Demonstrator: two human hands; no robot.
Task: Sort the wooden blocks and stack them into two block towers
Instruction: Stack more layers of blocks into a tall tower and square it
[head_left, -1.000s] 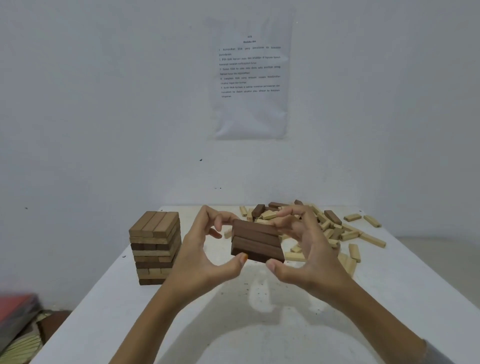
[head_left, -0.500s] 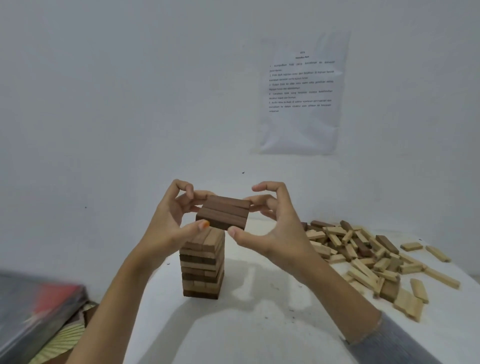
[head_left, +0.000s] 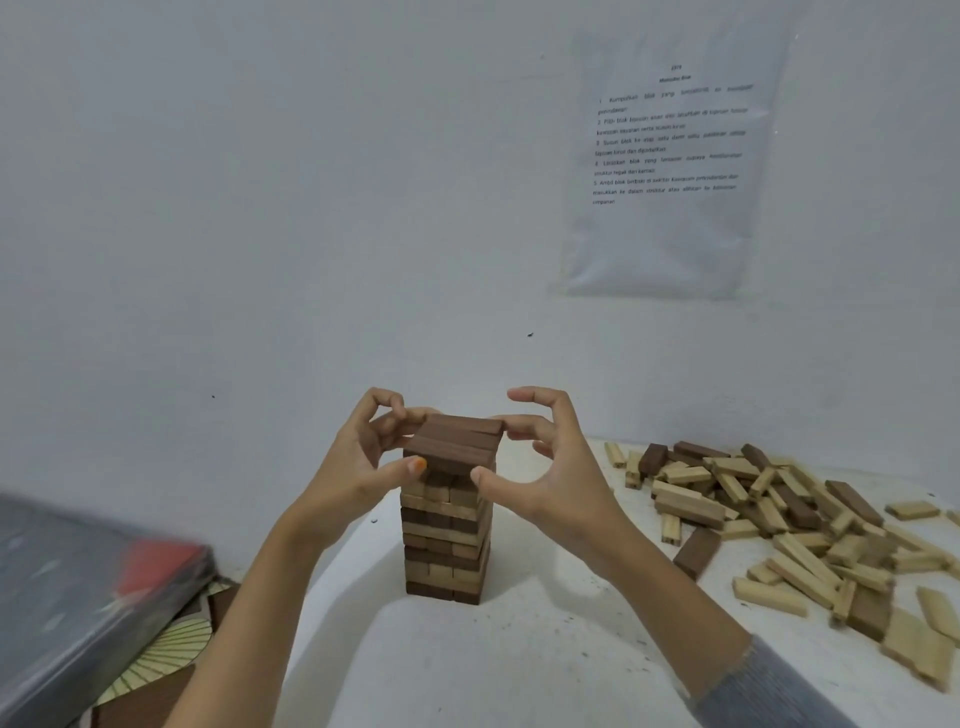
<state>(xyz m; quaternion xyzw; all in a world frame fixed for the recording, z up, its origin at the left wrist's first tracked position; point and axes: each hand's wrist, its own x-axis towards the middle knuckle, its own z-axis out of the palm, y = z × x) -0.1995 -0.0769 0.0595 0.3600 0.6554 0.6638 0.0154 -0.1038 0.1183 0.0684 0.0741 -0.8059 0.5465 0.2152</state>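
We see the white table (head_left: 519, 670), a loose pile of wooden blocks (head_left: 789, 525) on its right, 1 block tower (head_left: 445, 540) standing centre. Our left hand (head_left: 358, 467) and right hand (head_left: 550, 467) pinch a layer of 3 dark blocks (head_left: 452, 441) atop it.

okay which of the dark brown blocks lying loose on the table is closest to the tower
The lone dark block lying just right of the tower, below the right hand's wrist. It lies at the pile's near-left edge; the other dark ones lie farther right or back.
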